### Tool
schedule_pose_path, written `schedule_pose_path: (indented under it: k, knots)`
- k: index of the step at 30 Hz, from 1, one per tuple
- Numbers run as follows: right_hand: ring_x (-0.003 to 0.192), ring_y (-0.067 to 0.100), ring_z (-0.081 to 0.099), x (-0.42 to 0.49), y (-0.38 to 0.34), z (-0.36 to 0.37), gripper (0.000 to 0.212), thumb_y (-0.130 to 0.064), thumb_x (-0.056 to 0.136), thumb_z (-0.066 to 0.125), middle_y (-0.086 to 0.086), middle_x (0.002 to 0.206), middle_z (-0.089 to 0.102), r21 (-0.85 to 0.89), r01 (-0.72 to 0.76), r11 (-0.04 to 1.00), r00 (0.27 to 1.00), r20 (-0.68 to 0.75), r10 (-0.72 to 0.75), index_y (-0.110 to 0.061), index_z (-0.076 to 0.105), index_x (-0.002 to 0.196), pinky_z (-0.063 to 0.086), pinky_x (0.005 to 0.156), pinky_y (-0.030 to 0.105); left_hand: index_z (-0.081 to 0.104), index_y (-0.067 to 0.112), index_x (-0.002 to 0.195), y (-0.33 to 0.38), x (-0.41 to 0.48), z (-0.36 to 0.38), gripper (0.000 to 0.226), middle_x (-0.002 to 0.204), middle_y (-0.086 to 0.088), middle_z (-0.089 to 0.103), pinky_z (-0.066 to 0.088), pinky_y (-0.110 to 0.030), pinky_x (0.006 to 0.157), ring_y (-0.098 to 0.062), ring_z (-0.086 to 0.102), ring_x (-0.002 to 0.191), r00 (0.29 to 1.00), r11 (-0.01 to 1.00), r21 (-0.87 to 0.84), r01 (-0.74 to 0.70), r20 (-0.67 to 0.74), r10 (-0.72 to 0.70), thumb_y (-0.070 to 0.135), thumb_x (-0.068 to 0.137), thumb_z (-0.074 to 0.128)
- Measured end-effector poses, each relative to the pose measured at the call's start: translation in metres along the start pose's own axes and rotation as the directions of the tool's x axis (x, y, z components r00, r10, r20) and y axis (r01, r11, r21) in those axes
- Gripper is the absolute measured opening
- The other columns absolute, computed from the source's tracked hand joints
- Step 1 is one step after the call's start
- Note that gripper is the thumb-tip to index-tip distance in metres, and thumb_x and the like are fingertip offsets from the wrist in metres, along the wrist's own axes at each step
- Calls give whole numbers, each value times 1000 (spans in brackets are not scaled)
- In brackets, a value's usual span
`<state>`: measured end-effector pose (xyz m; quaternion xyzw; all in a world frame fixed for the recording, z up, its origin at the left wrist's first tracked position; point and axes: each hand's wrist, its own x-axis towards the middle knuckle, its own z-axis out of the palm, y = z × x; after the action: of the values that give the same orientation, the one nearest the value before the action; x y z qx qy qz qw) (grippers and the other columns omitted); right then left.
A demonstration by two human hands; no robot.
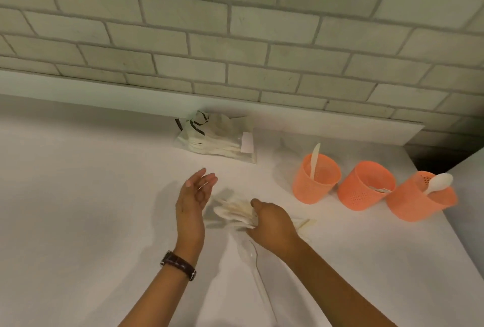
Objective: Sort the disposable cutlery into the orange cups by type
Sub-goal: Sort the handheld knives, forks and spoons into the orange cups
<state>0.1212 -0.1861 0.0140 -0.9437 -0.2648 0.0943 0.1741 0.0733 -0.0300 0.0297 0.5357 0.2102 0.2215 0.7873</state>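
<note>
A bundle of cream disposable cutlery [230, 212] lies on the white counter, and my right hand [272, 224] is closed over its handles. My left hand [193, 195] hovers open just left of the bundle, palm turned toward it. A single cream piece [255, 269] lies nearer to me between my forearms. Three orange perforated cups stand in a row at the right: the left cup [315, 178] holds one upright knife, the middle cup [365, 186] holds forks low inside, and the right cup [419, 199] holds a spoon.
A clear bag of more cutlery [217, 139] rests against the low backsplash ledge [78, 90] below the brick wall. The counter edge [461, 237] runs close beside the right cup, with a dark gap behind it.
</note>
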Motion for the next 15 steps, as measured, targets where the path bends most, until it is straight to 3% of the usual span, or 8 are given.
schedule_pose_path:
  k: [3,5,6,8,10,12,15]
  knots:
    - [80,19,64,-17,11,-28,28,-25,76,68,1,89,68,325,-134,936,963,-180,200,-14,56,100,42,65,25,62,13,105,8,-9,10,25,105,0,65,54,-27,82,-12,63,94,988,972,174,-157,42,152,12,98,38]
    - [74,4,61,-30,18,-50,25,-18,75,70,-11,83,65,604,-173,778,887,-247,389,-22,56,96,45,65,19,63,22,82,6,-19,12,22,85,5,65,55,-33,67,-14,61,76,991,902,415,-118,109,80,16,95,47]
    - [75,2,60,-36,21,-60,27,-15,73,71,-13,81,64,706,-157,690,850,-259,459,-24,56,94,46,66,19,62,22,72,5,-24,14,24,74,4,65,55,-35,63,-14,60,66,981,810,581,-82,191,-37,28,93,51]
    - [72,13,65,-46,32,-73,26,-18,66,68,-4,76,66,813,-114,571,798,-267,541,-21,59,90,50,67,28,61,18,61,-1,-37,15,48,60,2,65,55,-32,63,-12,60,53,877,453,887,-88,285,-387,58,84,51]
    - [60,13,66,-57,40,-80,27,-19,62,63,4,65,66,864,-91,495,761,-260,595,-11,61,88,51,61,29,55,20,54,-11,-53,17,60,50,5,61,50,-23,60,-7,56,43,739,124,970,-210,241,-629,77,71,49]
    - [50,11,64,-67,50,-82,22,-10,69,65,5,58,65,910,-80,407,728,-226,647,-3,61,89,50,54,27,49,23,54,-24,-68,19,63,47,5,54,45,-21,58,-5,52,43,712,-16,935,-353,258,-653,85,61,48]
    - [47,15,63,-81,63,-79,14,2,79,59,10,58,63,951,-107,289,698,-135,704,2,59,92,50,48,25,45,26,65,-46,-78,19,50,59,9,45,37,-22,56,-11,52,65,739,-63,894,-443,325,-590,75,66,56]
